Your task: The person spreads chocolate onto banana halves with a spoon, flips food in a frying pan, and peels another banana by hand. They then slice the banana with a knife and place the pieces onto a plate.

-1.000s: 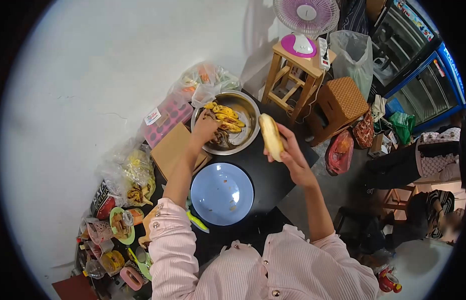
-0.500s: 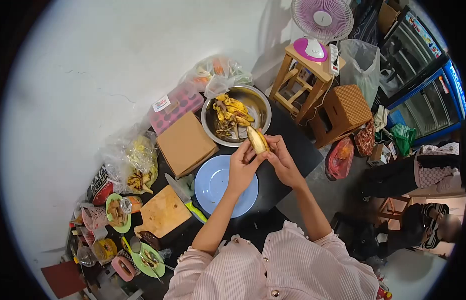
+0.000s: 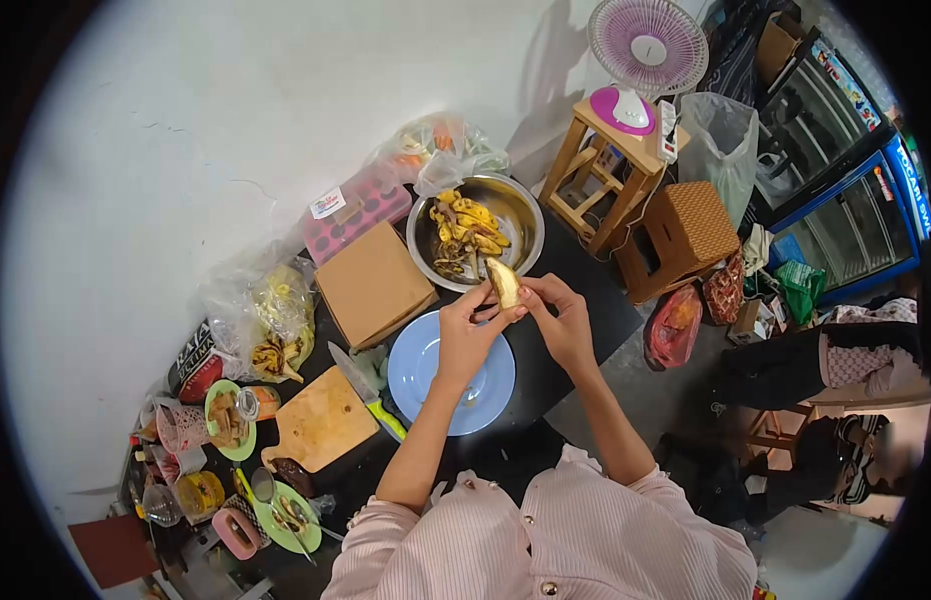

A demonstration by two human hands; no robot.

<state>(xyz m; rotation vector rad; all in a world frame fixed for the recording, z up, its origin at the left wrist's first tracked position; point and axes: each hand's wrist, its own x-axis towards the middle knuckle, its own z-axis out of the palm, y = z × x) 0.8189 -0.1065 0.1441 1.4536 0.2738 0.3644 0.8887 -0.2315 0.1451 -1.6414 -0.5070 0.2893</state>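
Observation:
A partly peeled banana (image 3: 504, 283), pale flesh showing, is held upright in front of me, just above the rim of the steel bowl. My left hand (image 3: 469, 328) grips it with the fingers closed round its lower part. The thumb and fingers of my right hand (image 3: 562, 322) pinch at its right side, where any strip of peel is too small to make out. In the steel bowl (image 3: 526, 225) lie several yellow bananas (image 3: 467, 228) with dark patches. Below my left hand is a blue plate (image 3: 415, 375), part of it hidden by my forearm.
A wooden cutting board (image 3: 328, 420) and a green-handled knife (image 3: 360, 380) lie left of the plate. Behind them sit a cardboard box (image 3: 373, 280) and a bag of peels (image 3: 280, 335). A fan (image 3: 647, 48) stands on a stool at right. Another person (image 3: 835, 360) is at far right.
The banana has shifted slightly left and down and turned, showing more pale flesh. My right fingers have moved a little away from its top, along its side.

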